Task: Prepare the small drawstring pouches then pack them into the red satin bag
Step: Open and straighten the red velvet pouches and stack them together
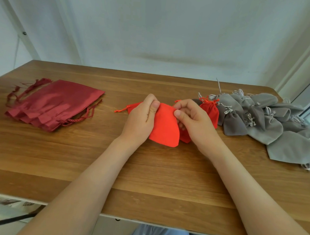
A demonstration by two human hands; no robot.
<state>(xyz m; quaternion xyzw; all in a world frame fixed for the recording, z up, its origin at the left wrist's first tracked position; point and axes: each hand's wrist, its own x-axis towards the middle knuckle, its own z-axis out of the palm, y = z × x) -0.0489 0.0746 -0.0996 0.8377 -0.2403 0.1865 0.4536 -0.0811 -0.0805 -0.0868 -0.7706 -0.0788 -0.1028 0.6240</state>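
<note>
At the middle of the brown wooden table (148, 178), the left hand (141, 117) and the right hand (194, 118) both pinch the top edge of 1 small orange-red fabric drawstring pouch (165, 130) — thumbs on the near face, fingers curled behind. Just right of it sits 1 darker red pouch (210, 112), touching a heap of grey fabric pouches (266, 124). The dark red satin bag (54, 101) lies flat at the far left — well apart from the hands.
</note>
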